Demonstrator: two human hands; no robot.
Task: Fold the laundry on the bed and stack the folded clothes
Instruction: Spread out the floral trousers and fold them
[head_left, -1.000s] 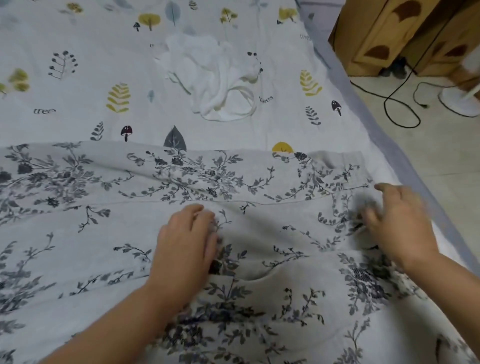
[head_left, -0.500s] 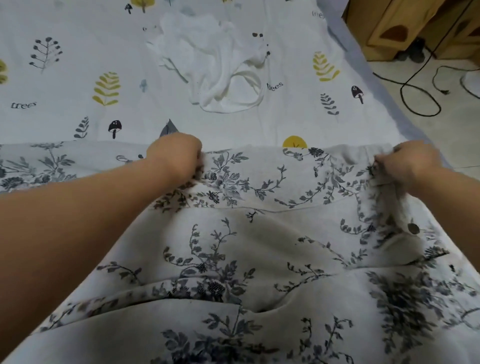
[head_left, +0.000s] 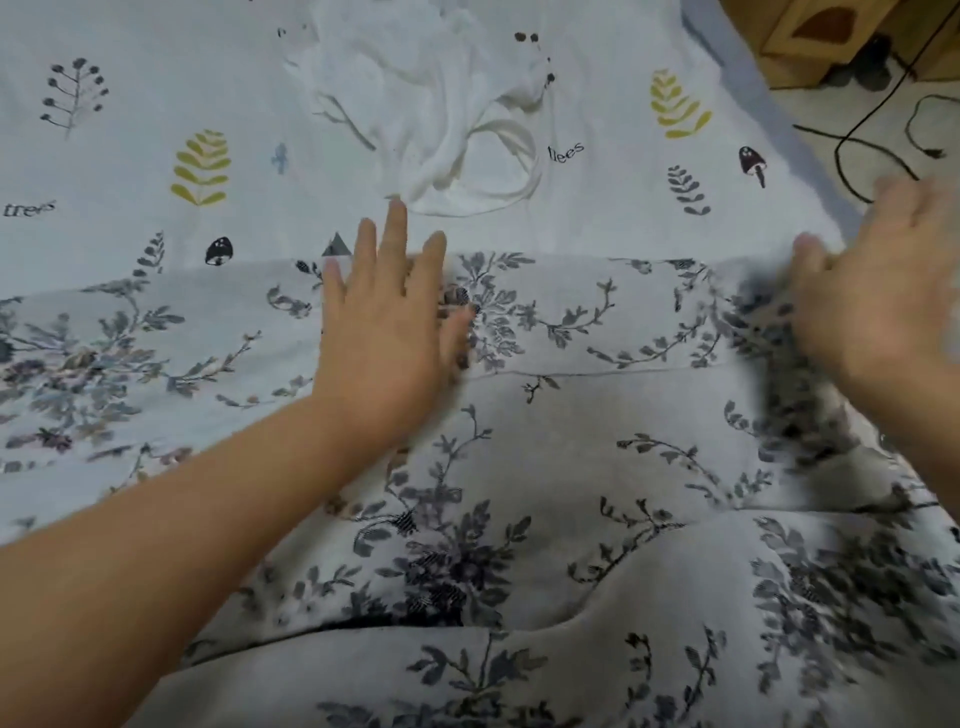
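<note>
Floral garment (head_left: 571, 441): one | white garment (head_left: 441, 104): one | left hand (head_left: 389, 322), right hand (head_left: 872, 291): both spread flat

floral cloth (head_left: 571, 441) on bed (head_left: 130, 171), crumpled garment (head_left: 431, 109) behind

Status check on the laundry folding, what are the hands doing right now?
Left hand open, flat on floral garment. Right hand open, blurred, at its right edge. White garment crumpled beyond, unfolded. Nothing in the way.
</note>
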